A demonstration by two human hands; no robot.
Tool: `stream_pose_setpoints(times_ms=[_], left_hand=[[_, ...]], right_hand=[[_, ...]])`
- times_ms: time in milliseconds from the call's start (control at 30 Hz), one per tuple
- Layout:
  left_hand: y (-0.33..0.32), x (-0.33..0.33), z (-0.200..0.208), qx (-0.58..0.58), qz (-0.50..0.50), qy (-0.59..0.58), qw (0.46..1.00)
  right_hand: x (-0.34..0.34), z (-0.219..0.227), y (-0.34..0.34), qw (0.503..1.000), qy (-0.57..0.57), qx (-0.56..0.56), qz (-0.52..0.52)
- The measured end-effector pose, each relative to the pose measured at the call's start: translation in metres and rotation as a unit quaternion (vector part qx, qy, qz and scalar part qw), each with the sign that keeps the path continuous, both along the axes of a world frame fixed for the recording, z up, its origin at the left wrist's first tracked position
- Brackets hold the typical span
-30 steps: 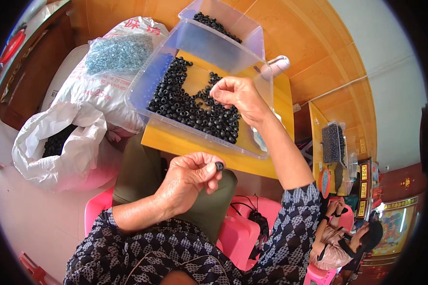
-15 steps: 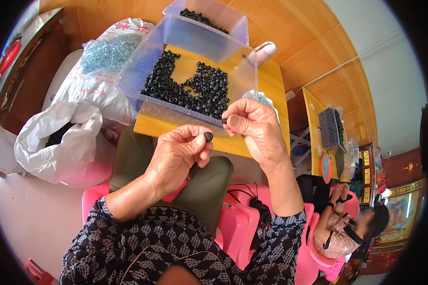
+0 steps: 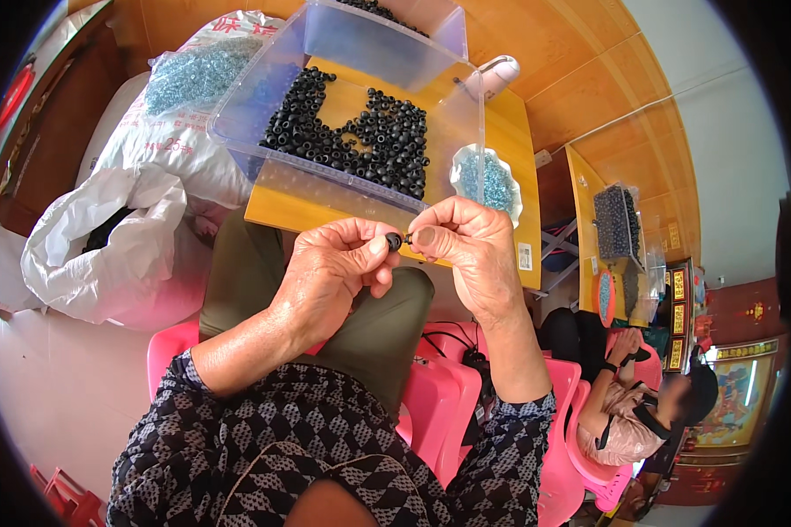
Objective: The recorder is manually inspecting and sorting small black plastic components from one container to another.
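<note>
My left hand (image 3: pixel 325 268) pinches a round black part (image 3: pixel 393 241) with a hole in it, between thumb and forefinger. Against its right side, my right hand (image 3: pixel 475 255) holds a small dark piece (image 3: pixel 408 238), mostly covered by the fingertips. The two parts meet or nearly meet above my lap, just off the table's front edge. Beyond my hands, a clear plastic tub (image 3: pixel 248 97) holds many similar black round parts (image 3: pixel 382 154). To its right, a white scalloped dish (image 3: pixel 518 209) contains small clear bluish pieces (image 3: pixel 490 183).
The tub rests on a yellow wooden table (image 3: pixel 277 211), with another clear tub (image 3: pixel 395 42) behind. White sacks (image 3: pixel 141 255) stand at left, one topped by a bag of clear pieces (image 3: pixel 198 75). Pink chairs (image 3: pixel 439 400) are beside me; another person (image 3: pixel 628 422) sits at right.
My right hand has moved left and slightly down, bringing its small piece against or close to the black part. The whole view has shifted a little, showing more of the white dish.
</note>
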State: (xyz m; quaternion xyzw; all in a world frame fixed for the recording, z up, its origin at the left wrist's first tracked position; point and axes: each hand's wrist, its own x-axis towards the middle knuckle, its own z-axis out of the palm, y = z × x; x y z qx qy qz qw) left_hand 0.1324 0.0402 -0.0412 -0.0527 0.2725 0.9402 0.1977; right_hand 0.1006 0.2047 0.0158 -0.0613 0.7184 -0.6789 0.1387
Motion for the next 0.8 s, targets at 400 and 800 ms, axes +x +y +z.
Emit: stream_pose_setpoints(times_ms=[400,800], left_hand=[[0.006,0.006,-0.001,-0.092,0.04,0.022,0.995],[0.007,0.005,-0.008,-0.09,0.045,0.0,0.995]], right_hand=[[0.007,-0.007,-0.005,1.0,0.003,-0.011,0.0],[0.025,-0.034,-0.017,0.954,0.259,0.129,-0.08]])
